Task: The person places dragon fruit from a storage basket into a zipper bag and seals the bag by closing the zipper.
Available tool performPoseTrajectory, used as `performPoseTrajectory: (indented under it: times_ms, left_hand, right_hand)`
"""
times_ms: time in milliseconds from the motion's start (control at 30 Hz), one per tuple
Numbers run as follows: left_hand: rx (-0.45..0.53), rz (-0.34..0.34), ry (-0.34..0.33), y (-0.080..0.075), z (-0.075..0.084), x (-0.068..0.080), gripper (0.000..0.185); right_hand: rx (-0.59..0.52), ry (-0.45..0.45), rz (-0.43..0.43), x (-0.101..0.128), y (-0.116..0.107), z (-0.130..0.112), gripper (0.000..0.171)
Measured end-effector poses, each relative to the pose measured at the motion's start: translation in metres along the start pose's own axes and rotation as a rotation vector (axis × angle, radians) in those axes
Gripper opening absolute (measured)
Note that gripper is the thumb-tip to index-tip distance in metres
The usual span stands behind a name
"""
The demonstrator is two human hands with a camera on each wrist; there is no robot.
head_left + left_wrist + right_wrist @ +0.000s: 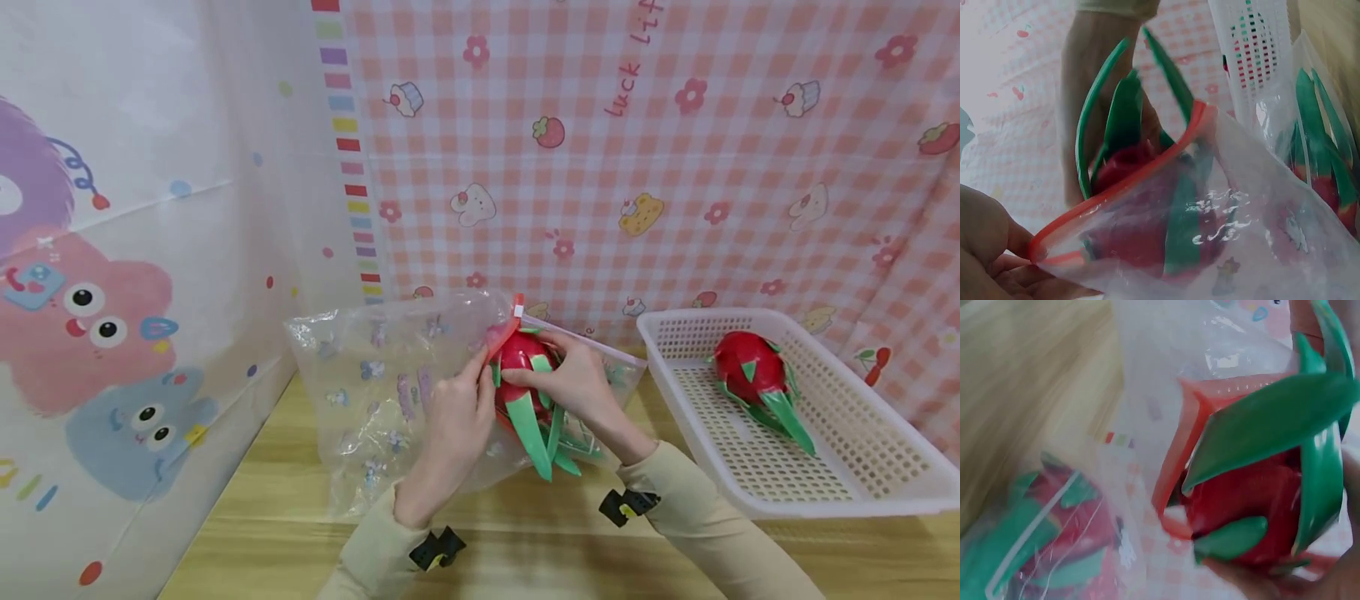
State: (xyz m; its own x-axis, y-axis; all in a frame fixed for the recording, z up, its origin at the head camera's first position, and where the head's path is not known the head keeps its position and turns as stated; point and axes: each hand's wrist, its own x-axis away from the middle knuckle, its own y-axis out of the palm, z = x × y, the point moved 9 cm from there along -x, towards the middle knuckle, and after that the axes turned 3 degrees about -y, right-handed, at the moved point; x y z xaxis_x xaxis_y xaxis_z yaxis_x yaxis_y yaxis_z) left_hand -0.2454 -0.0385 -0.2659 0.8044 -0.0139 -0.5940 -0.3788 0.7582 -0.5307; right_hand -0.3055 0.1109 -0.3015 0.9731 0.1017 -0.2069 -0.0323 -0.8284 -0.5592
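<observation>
Wood-grain table (255, 517) underneath. White basket (817, 492), perforated, stands on it at right. Clear printed bag (356, 425) lies at centre, mouth gaping. On my remote feeds I count three red-and-green fruits: held fruit (525, 350) partly inside that mouth, leaves outward; basket fruit (750, 362) lying alone; wrapped fruit (1088, 519) under plastic nearby. Right hand (581, 379) grips the held fruit; left hand (457, 412) pinches the bag's orange edge (1129, 181).

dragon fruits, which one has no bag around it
The dragon fruit in the white basket; another is partly in the red-edged bag, the third inside a clear bag.
</observation>
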Motion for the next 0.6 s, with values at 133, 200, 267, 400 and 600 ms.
performPoseTrajectory:
  times_ms: [133,200,267,400,600]
  left_hand:
    - [-0.029,0.012,-0.038,-0.002,-0.005,-0.003,0.033]
    - [-0.036,0.018,-0.042,-0.005,-0.006,-0.003,0.033]
    - [-0.028,0.018,-0.028,-0.005,-0.005,-0.003,0.032]
    - [-0.021,0.029,0.018,-0.005,0.001,-0.001,0.030]
    - [-0.060,0.031,0.015,-0.003,0.004,0.003,0.030]
  right_hand:
    - [0.118,-0.108,-0.051,0.004,0.005,-0.011,0.077]
    - [0.154,-0.148,-0.084,0.005,0.009,-0.015,0.078]
    - [0.175,-0.161,-0.105,0.004,0.011,-0.016,0.078]
    - [0.176,-0.133,-0.108,0.002,0.014,-0.013,0.077]
    - [0.045,0.020,-0.079,-0.001,0.014,0.001,0.078]
